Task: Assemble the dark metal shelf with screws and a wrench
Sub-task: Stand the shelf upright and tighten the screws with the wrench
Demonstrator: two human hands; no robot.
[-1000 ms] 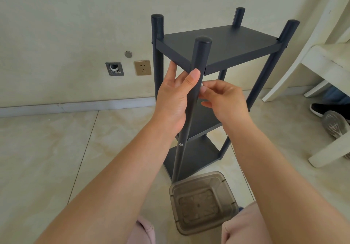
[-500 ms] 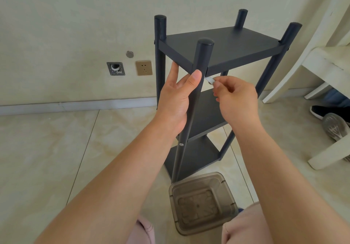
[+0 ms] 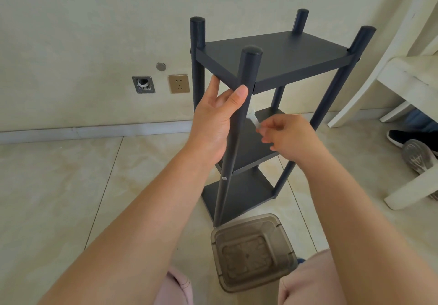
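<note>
On the wall at the left sit a metal plate with a hole [image 3: 143, 84] and, just beside it, a gold socket [image 3: 179, 83], with a small round cap [image 3: 161, 66] above them. The dark metal shelf [image 3: 272, 55] stands upright on the tiled floor [image 3: 59, 186] close to the wall, three tiers between four round posts.

The left hand [image 3: 213, 124] grasps the near front post [image 3: 239, 124] below the top tier: the thumb lies along the post's front, the fingers [image 3: 214, 86] reach up behind it and touch the underside edge of the top tier.

To the right of that post, the right hand [image 3: 289, 138] has its fingers curled, pinching a small light-coloured tool, apparently the wrench [image 3: 252, 118]; it is blurred. Its far end sits against the post just above the middle tier. A screw head [image 3: 224, 178] shows lower on the same post, at the middle tier's level.

On the floor just before the shelf's foot lies a translucent brown plastic bin [image 3: 253, 252], its mouth facing the camera; nothing shows inside but its ribbed bottom. Pink-clad knees [image 3: 308, 278] flank it.

At the far right stand a white chair [image 3: 407, 77] and dark shoes [image 3: 412, 138] under it.
</note>
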